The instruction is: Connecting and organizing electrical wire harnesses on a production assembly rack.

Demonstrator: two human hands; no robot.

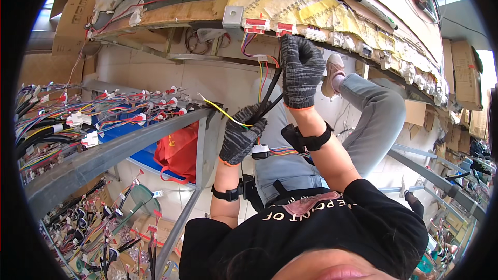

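Observation:
My left hand (pixel 243 134), in a dark grey knitted glove, is closed around a wire harness with black cables (pixel 269 92). A yellow-green wire (pixel 224 111) with a bare end sticks out past it. Below that hand hangs a white and black connector (pixel 261 152) on coloured wires. My right hand (pixel 301 72), gloved alike, is curled at the bench edge against a red and white connector (pixel 285 29); what its fingertips grip is hidden. Just left of it, another red and white connector (pixel 256 25) sits in the edge row, with coloured wires running down from it.
A row of white connector sockets (pixel 358 46) runs along the taped bench edge. A marker (pixel 371 8) lies on top. At left, wire bundles (pixel 104 116) hang over a metal rail (pixel 119 150), with a red bag (pixel 179 150) beneath. Cardboard boxes (pixel 76 15) stand at the back.

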